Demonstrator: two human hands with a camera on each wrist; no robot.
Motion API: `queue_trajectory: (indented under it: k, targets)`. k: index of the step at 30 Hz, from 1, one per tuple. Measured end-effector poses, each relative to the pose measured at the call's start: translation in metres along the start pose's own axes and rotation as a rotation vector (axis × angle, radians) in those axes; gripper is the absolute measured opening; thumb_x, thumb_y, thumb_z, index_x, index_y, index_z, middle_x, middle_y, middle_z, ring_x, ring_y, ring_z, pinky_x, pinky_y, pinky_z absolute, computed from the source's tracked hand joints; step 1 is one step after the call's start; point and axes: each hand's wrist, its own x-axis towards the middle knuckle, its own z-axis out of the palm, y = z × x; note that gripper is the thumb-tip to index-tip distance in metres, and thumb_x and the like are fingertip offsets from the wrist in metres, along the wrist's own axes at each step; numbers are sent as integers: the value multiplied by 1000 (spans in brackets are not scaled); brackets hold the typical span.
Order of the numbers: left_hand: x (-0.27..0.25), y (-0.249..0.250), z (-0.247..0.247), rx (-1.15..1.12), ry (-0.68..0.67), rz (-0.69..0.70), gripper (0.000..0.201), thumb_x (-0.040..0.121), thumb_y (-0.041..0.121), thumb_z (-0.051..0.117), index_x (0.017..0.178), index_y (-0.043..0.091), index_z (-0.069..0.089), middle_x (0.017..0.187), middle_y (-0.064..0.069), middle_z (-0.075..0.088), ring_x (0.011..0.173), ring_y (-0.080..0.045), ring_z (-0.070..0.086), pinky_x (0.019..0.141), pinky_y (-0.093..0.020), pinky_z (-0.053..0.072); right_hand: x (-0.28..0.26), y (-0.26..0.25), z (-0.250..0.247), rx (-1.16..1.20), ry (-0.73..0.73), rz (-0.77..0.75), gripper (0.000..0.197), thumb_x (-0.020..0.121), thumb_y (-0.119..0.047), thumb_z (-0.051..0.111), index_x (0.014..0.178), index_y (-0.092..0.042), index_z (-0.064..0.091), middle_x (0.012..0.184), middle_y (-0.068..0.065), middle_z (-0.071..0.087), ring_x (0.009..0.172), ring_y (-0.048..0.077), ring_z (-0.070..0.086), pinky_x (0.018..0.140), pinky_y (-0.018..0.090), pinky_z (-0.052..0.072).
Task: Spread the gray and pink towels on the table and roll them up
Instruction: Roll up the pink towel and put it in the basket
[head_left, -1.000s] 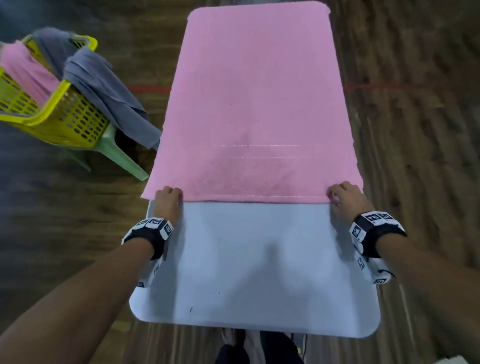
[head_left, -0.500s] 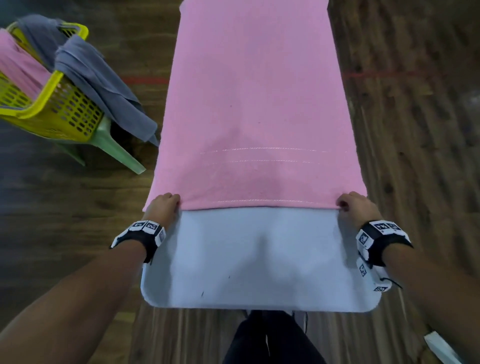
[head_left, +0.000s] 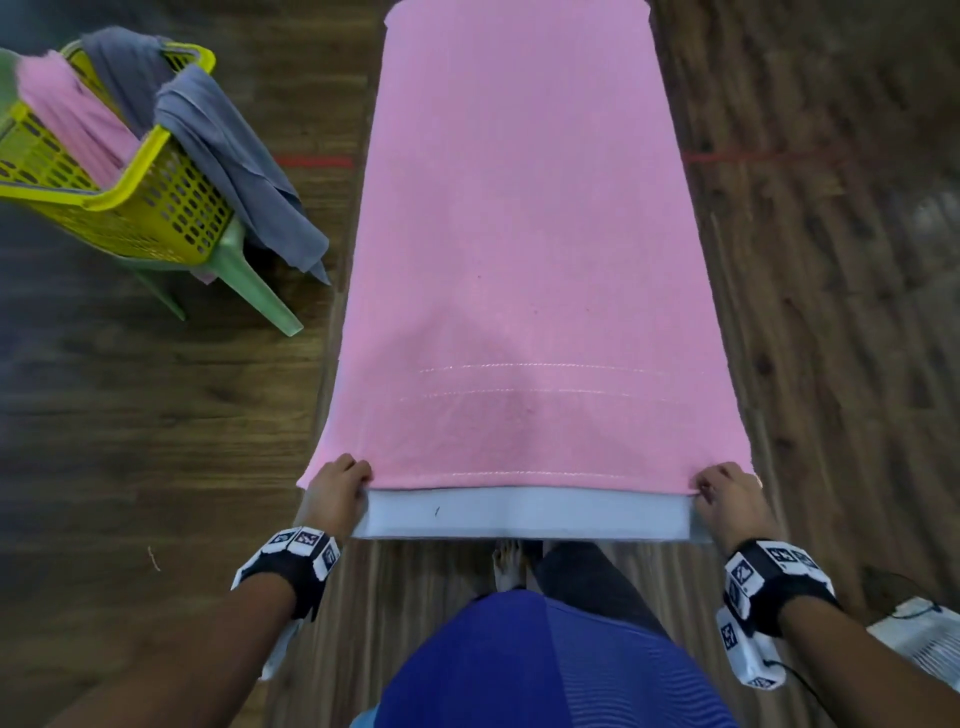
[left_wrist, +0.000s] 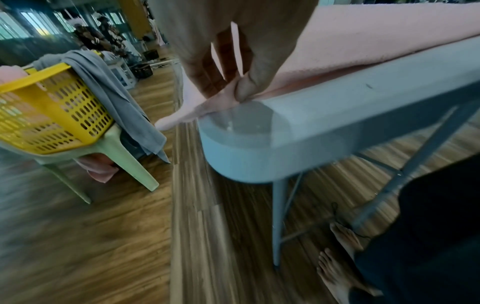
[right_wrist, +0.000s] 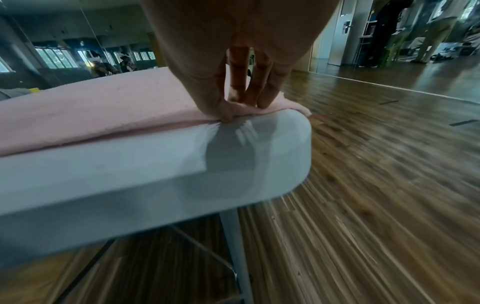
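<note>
Two hands hold the near corners of a large pink terry towel (head_left: 524, 249) that lies spread flat along a long pale grey table with rounded corners (head_left: 519, 514), covering nearly all of it so that only a narrow strip of bare tabletop shows at the near end. The left hand (head_left: 336, 493) pinches the towel's near left corner between thumb and curled fingers (left_wrist: 249, 82); in the left wrist view that corner is gathered into a small fold at the table's rounded corner, and a flap of the cloth hangs just over the left edge. The right hand (head_left: 730, 501) pinches the near right corner in the same way, its thumb and fingertips (right_wrist: 265, 96) bunching the fabric right at the table's right corner. Both wrists wear black straps carrying white marker blocks. To the left of the table, well apart from the hands, a yellow perforated plastic basket (head_left: 130, 202) sits on a pale green plastic chair (head_left: 249, 280). A grey towel (head_left: 234, 156) is draped over the basket's rim and hangs down its side, and a second pink cloth (head_left: 72, 119) lies bunched inside it. Dark wood-plank flooring (head_left: 130, 441) surrounds the table, and the person's bare feet show below its near edge.
</note>
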Motion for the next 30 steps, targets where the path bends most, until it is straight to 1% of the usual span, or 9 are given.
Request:
queue_trajectory:
  k: [7,12,15,19,21,23,25,27,30]
  targets:
    - [-38,-9,15,-16,-17,-36,22,65,-5,69,77,11,62,75,-5,56,66,-30,56,53,-36,48,-44,10,2,-67,-36,-36,26,56,9,76,75,-7,68,79,15,61,71,39,57,63,41,49]
    - [-42,-10,8,-17,83,-15,16,72,-2,61,85,7,65,84,-12,59,74,-32,54,66,-39,47,-43,14,-5,-76,53,-28,27,57,8,77,79,-5,69,87,16,63,72,37,57,64,41,50]
    - [-48,-9,3,-6,72,-26,25,67,12,51,87,7,65,78,-11,61,71,-33,57,64,-38,45,-42,21,-9,-44,89,-54,24,59,14,74,77,-1,68,84,17,65,71,37,56,67,41,50]
    - [-45,-11,3,25,39,-18,42,66,29,36,89,9,65,79,-8,63,69,-32,58,63,-36,45,-37,26,-14,11,71,35,19,68,11,67,83,-1,67,78,19,66,72,37,59,69,40,48]
    - [-42,-10,2,96,35,-14,38,68,29,37,85,11,65,76,-6,61,67,-32,58,63,-38,45,-39,30,-14,-29,61,-5,19,69,7,68,85,-3,69,79,17,68,74,37,60,70,41,47]
    - [-35,-4,-1,191,41,-60,29,76,26,39,85,15,64,77,-3,60,73,-29,58,72,-41,42,-36,28,-16,-110,50,20,13,77,-4,66,85,-12,71,85,9,69,83,33,58,78,41,40]
    - [-27,3,-3,247,4,-130,23,84,23,41,89,19,63,82,-1,60,80,-26,58,82,-44,36,-27,23,-20,-169,1,65,18,85,-21,50,87,-20,69,92,3,66,92,27,53,85,38,27]
    - [-18,12,-4,272,3,-204,13,87,18,49,95,18,60,87,-3,60,85,-27,57,86,-45,33,-15,18,-22,-181,-7,119,25,84,-26,43,91,-21,66,97,3,64,96,26,51,86,37,22]
    - [-14,20,-3,328,61,-289,14,80,10,62,94,9,59,89,-15,54,83,-35,52,77,-49,40,-11,14,-22,-192,85,187,15,81,-17,63,95,-16,64,104,15,57,98,35,50,91,46,31]
